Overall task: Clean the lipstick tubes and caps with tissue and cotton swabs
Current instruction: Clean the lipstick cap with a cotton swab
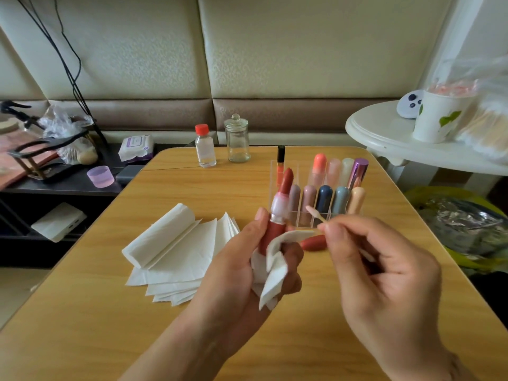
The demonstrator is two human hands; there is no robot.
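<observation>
Two hands, one open lipstick
Left hand grasps lipstick and tissue; right hand pinches one cotton swab before the organizer.

Left hand curled in tight grip, upright; right hand fingertips pinched, forearms converging.

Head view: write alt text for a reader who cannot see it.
The left hand grips an open red lipstick with a tissue, while the right hand pinches a cotton swab beside it, above a wooden table.
</observation>
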